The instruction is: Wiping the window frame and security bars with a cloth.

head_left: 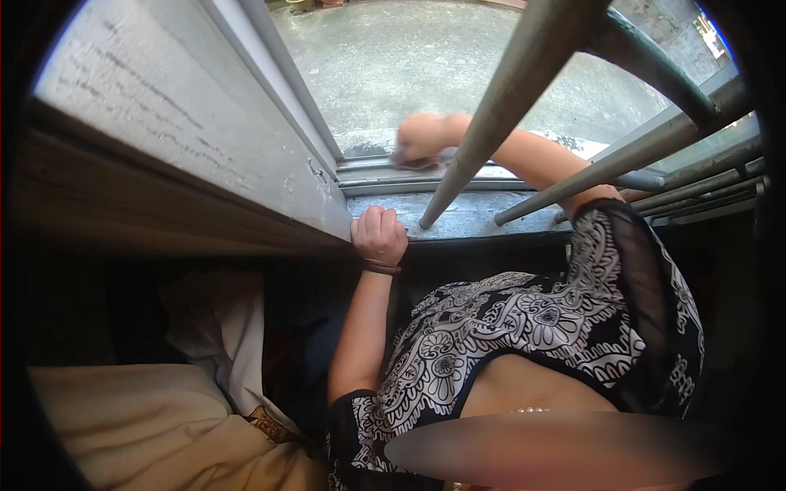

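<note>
My left hand (379,233) rests with curled fingers on the edge of the window sill (463,213), at the foot of the pale, scuffed side panel (205,114) and beside a vertical metal bar (458,164). My right hand (422,135) reaches out between the bars to the window's outer track (360,172). It is blurred, with its fingers closed on a dark greyish item (405,159), apparently a cloth, whose shape I cannot make out clearly.
Green-grey metal bars (598,168) cross the right side of the opening, with glass panes behind them. Outside lie concrete paving (360,74) and pots (299,6). Beige fabric (131,409) hangs or lies in the dark area at lower left.
</note>
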{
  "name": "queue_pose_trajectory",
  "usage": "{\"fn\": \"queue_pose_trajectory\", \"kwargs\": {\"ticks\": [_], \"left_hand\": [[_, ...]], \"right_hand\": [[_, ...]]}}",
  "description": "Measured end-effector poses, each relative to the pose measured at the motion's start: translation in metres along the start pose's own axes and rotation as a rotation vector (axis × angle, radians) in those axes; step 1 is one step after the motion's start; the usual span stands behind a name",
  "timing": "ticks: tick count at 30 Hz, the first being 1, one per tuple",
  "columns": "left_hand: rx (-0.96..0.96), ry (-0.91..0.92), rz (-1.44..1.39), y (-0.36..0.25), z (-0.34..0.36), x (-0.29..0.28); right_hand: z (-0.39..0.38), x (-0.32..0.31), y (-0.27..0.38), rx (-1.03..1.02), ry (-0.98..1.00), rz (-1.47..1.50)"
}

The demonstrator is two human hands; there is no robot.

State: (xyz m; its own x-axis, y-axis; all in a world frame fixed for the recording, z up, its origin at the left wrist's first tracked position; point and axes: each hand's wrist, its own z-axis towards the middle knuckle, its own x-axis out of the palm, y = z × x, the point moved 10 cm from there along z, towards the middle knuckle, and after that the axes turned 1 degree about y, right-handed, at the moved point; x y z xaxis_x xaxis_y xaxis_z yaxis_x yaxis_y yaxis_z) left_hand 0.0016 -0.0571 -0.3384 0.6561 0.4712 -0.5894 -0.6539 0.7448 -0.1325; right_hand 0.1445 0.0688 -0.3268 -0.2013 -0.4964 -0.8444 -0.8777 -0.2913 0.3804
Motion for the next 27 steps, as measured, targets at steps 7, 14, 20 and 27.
{"fn": "queue_pose_trajectory", "kwargs": {"ticks": [7,14,20,27], "left_hand": [[0.008,-0.018,-0.010,0.003,0.014,0.020],[-0.316,-0.072,-0.229,0.029,0.019,0.016],[-0.592,-0.179,-0.669,0.066,0.061,0.033],[-0.473,0.040,-0.711,0.067,0.161,0.066]], "right_hand": [[0.005,-0.086,-0.033,-0.044,-0.436,0.259],[-0.011,-0.140,-0.063,0.075,-0.664,-0.068],[-0.021,-0.143,-0.048,-0.097,-0.654,0.369],[-0.009,-0.110,-0.034,-0.237,-0.383,0.713]]}}
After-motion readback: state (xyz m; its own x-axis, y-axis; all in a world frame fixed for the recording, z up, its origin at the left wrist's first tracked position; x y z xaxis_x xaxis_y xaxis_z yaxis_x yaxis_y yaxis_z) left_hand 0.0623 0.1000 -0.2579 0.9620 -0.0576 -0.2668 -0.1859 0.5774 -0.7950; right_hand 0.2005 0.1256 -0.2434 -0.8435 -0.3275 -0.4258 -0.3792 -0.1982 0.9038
